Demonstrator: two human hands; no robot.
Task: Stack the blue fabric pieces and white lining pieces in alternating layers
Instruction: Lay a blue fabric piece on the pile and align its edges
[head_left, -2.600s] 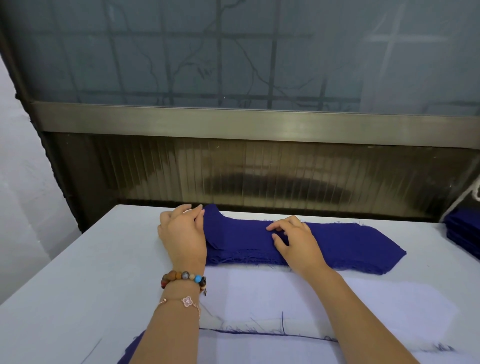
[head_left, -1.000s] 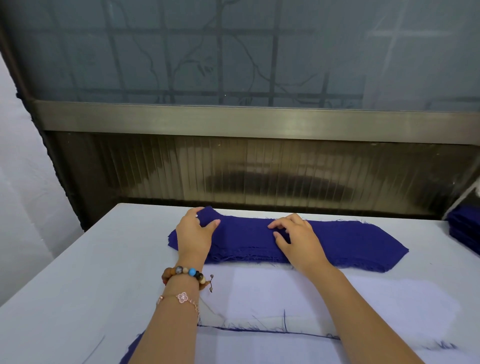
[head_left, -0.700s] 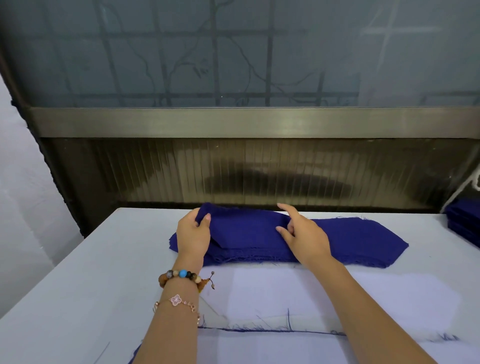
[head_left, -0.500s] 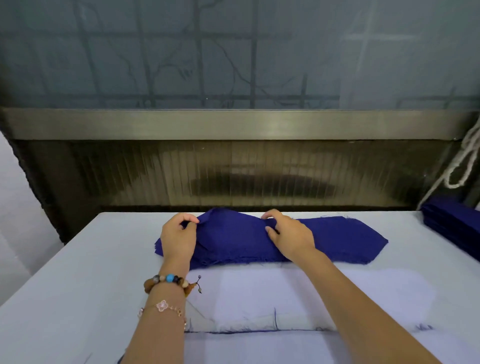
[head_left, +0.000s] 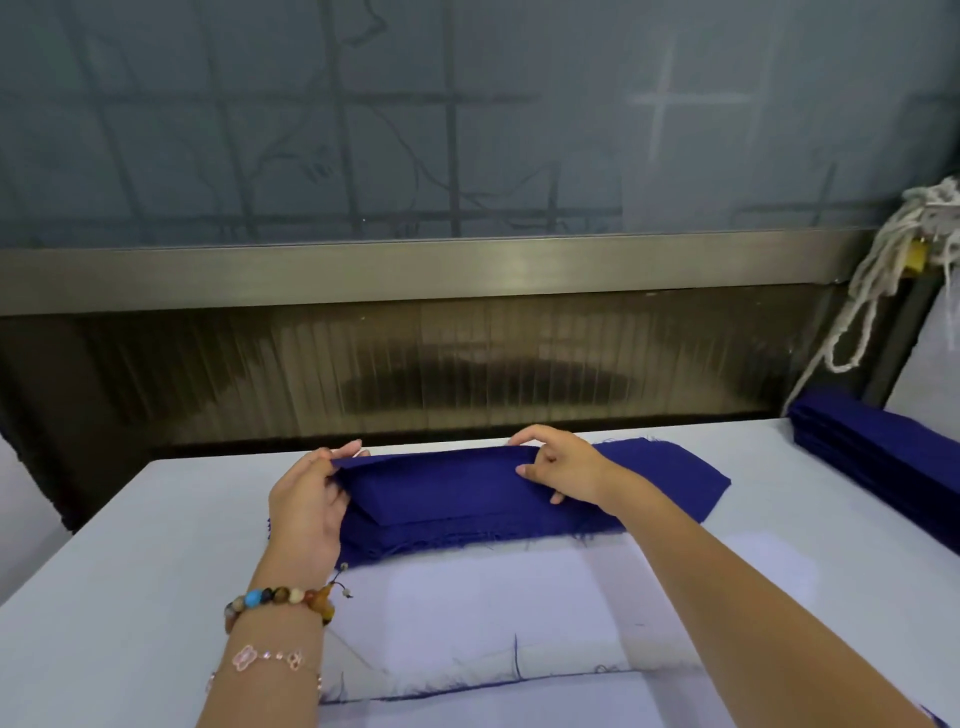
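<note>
A long pile of blue fabric pieces (head_left: 660, 475) lies across the far part of the white table (head_left: 130, 571). My left hand (head_left: 309, 506) grips the left end of the top blue piece (head_left: 441, 486) and lifts it off the pile. My right hand (head_left: 563, 467) pinches the same piece near its middle along the far edge. Nearer to me lies a stack of white lining pieces (head_left: 493, 613) with thin blue edges showing between the layers.
A second pile of folded blue fabric (head_left: 883, 457) sits at the table's far right edge. A white cord (head_left: 878, 280) hangs at the right of the window frame. A dark ribbed panel and frosted window stand behind the table.
Both hands went from resting flat on the blue pile to grasping its top piece and raising the left half. The camera view shifted left, revealing more of the right side.
</note>
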